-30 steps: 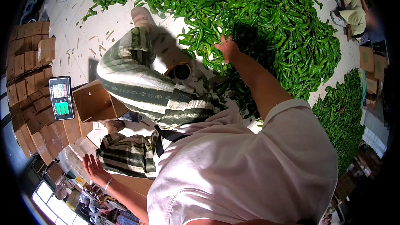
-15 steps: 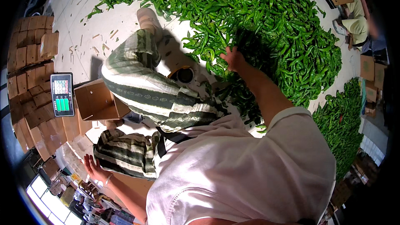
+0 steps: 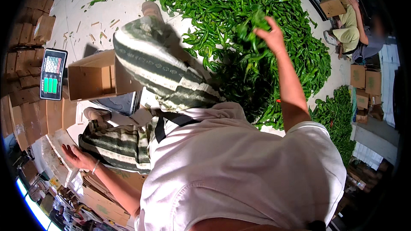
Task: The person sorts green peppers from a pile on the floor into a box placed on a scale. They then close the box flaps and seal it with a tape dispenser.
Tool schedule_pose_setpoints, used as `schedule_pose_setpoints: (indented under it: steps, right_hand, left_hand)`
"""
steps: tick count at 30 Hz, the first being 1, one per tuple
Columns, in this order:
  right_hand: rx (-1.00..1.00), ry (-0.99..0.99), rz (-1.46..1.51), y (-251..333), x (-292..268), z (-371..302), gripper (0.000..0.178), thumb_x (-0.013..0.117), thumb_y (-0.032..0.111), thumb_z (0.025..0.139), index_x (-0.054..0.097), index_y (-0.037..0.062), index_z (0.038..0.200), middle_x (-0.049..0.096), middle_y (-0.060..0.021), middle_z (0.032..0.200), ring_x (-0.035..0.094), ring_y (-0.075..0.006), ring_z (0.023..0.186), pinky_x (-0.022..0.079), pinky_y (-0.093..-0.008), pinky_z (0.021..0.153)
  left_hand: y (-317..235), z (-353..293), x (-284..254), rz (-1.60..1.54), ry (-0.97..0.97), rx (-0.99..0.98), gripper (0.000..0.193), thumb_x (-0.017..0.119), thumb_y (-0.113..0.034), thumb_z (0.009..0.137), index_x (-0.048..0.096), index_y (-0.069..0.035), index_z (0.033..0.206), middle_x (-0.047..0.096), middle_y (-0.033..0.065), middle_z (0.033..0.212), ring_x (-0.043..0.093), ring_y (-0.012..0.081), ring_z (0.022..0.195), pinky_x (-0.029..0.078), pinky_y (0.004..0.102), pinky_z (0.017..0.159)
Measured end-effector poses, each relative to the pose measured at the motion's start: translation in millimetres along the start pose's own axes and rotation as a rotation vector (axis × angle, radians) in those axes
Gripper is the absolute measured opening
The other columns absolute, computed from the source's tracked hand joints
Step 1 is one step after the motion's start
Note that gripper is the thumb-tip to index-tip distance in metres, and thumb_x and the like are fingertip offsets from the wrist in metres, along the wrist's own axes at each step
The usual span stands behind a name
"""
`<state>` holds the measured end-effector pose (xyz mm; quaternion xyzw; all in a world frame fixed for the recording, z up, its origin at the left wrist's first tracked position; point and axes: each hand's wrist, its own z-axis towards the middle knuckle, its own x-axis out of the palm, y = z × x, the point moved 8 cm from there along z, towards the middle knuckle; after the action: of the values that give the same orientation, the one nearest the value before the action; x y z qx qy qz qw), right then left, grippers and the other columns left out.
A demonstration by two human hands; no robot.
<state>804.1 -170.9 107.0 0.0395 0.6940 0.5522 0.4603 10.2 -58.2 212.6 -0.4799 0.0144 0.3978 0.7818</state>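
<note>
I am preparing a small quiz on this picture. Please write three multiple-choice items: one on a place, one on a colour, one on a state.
1. Where is the open cardboard box?
A. on the pepper pile
B. beside the scale, left of the striped leg
C. in the right hand

2. What colour are the peppers?
A. red
B. yellow
C. green

3. What is the right hand doing?
A. holding a bunch of peppers, raised
B. lying flat and empty
C. pressing the scale

Answers: 1 B, the box sits next to the scale. 2 C, the whole pile is green. 3 A, its fingers close on peppers above the pile.
</note>
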Motion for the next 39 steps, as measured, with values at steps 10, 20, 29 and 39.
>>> schedule_pose_setpoints:
  steps: [10,20,29,39]
  right_hand:
    - [-0.415,0.427,0.796,317.2,43.2,-10.8,0.058,0.068,0.016,0.076,0.046,0.0024,0.128,0.062,-0.0075,0.108,0.062,-0.0183,0.096,0.05,-0.0318,0.085]
    - [-0.934,0.674,0.118,463.0,314.2,-106.4,0.068,0.079,0.041,0.06,0.058,0.0155,0.119,0.061,-0.0157,0.105,0.061,-0.0292,0.094,0.048,-0.0363,0.084]
    - [-0.843,0.917,-0.231,391.1,409.5,-161.8,0.054,0.07,0.045,0.074,0.06,0.0146,0.117,0.06,-0.0137,0.114,0.058,-0.0272,0.103,0.047,-0.0398,0.087]
    - [-0.33,0.493,0.268,287.7,197.3,-2.3,0.032,0.062,0.027,0.089,0.063,0.0075,0.113,0.067,-0.0031,0.1,0.063,-0.0124,0.088,0.048,-0.0248,0.069]
  left_hand:
    - [-12.4,-4.2,5.0,0.164,-0.046,0.007,0.053,0.055,-0.009,0.088,0.038,0.0,0.137,0.045,0.0159,0.137,0.046,0.0269,0.122,0.038,0.0359,0.099]
    - [-22.9,-10.6,3.9,0.172,-0.092,-0.015,0.056,0.054,-0.009,0.088,0.034,-0.002,0.14,0.043,0.0164,0.138,0.047,0.0284,0.122,0.047,0.0335,0.09]
    - [-27.8,-11.5,4.1,0.234,-0.076,-0.018,0.055,0.055,-0.009,0.087,0.036,-0.002,0.139,0.045,0.0159,0.137,0.048,0.0285,0.121,0.048,0.0321,0.086]
    - [-32.2,-10.6,6.8,0.214,-0.043,0.05,0.05,0.054,-0.007,0.087,0.041,0.001,0.135,0.046,0.0165,0.135,0.049,0.0253,0.119,0.045,0.0277,0.087]
